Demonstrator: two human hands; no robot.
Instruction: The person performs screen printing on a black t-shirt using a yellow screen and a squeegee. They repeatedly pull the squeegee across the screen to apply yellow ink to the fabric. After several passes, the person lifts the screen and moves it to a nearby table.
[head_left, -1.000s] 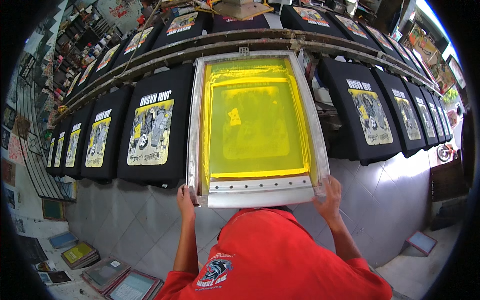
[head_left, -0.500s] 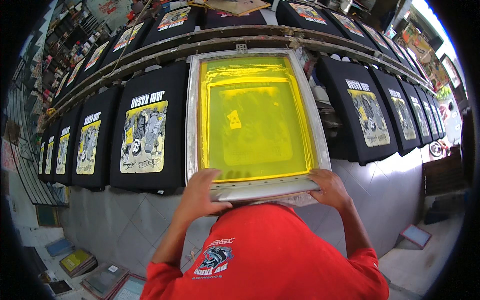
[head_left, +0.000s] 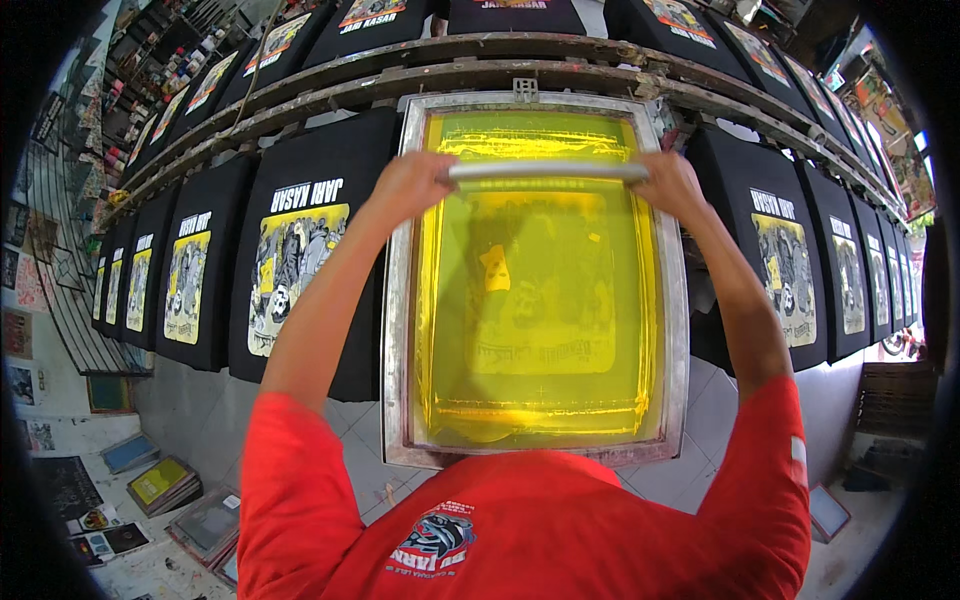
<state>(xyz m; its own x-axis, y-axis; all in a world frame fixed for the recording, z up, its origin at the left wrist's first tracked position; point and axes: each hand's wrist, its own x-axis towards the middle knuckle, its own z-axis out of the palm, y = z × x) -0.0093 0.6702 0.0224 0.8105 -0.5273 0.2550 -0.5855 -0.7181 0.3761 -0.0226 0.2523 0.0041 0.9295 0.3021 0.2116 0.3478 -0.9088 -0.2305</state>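
A silver squeegee [head_left: 545, 171] spans the upper part of a yellow-coated screen [head_left: 530, 390] in a pale metal frame, with streaks of yellow ink along the mesh's edges and a faint printed picture showing through. My left hand [head_left: 414, 183] is closed on the squeegee's left end and my right hand [head_left: 668, 182] grips its right end. Both forearms in red sleeves reach up along the frame's sides.
Black shirts on sloped boards [head_left: 197, 270] line both sides, bearing yellow and white prints, with another row beyond wooden rails [head_left: 360, 77]. Stacked screens [head_left: 160, 482] lie at lower left; a wire rack [head_left: 60, 270] stands at far left.
Both hands have carried the squeegee from the frame's near edge up to near its far end. The screen appears lower and further right in view.
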